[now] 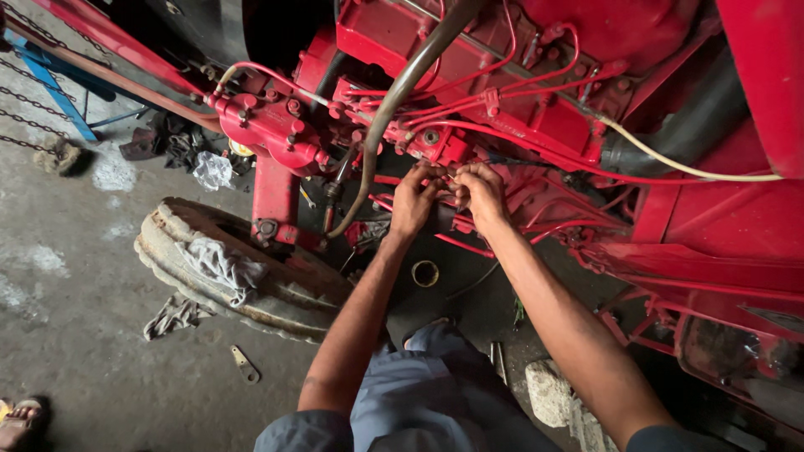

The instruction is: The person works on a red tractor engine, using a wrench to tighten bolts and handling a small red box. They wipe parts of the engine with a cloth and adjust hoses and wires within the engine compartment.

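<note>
Left hand [412, 201] and right hand [480, 191] pinch a thin red metal pipe [452, 177] on the red engine [519, 109]; fingertips hide the fitting.

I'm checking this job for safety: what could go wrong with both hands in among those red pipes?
The left hand and right hand work close together among thin red pipes; a slip might bend one or nick a finger. The loose ring below could get kicked away.

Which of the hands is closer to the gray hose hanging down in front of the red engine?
Left. The left hand works just right of the gray hose, close beside it. The right hand is farther right, beyond the left one.
</note>
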